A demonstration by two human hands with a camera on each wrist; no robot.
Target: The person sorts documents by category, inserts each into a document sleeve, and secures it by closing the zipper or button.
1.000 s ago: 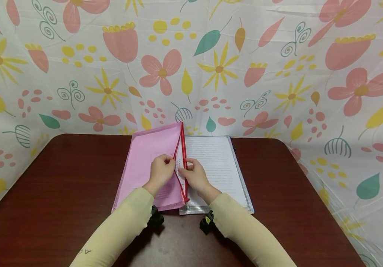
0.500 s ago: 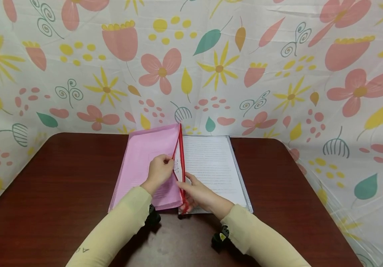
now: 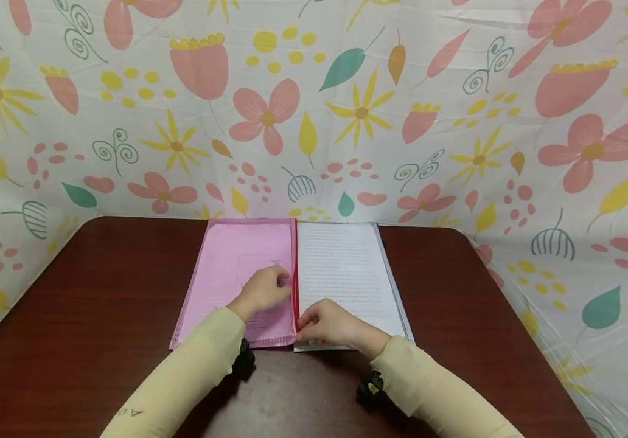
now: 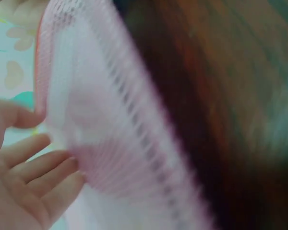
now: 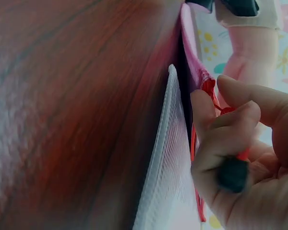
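A pink mesh zip pouch (image 3: 221,261) with a red zipper (image 3: 294,267) along its right edge lies flat, with printed paper showing through. My left hand (image 3: 263,291) is over its right half, fingers loosely bent; in the left wrist view the thumb (image 4: 24,117) is beside the zipper edge and the other fingers are spread. At the pouch's near right corner my right hand (image 3: 327,323) pinches the red zipper's end. The right wrist view shows red zipper tape (image 5: 209,88) at the fingertips and a blurred dark piece (image 5: 232,174) against the fingers. A clear pouch of lined paper (image 3: 341,267) lies under my right hand.
Both pouches lie side by side on a dark red-brown table (image 3: 456,304). A floral cloth (image 3: 314,109) hangs behind the table's far edge. Bare tabletop extends to the left and right.
My right hand has slid from the zipper's middle to its near end. The gap in the pink pouch has flattened and its far right corner has dropped. My left hand has moved slightly nearer.
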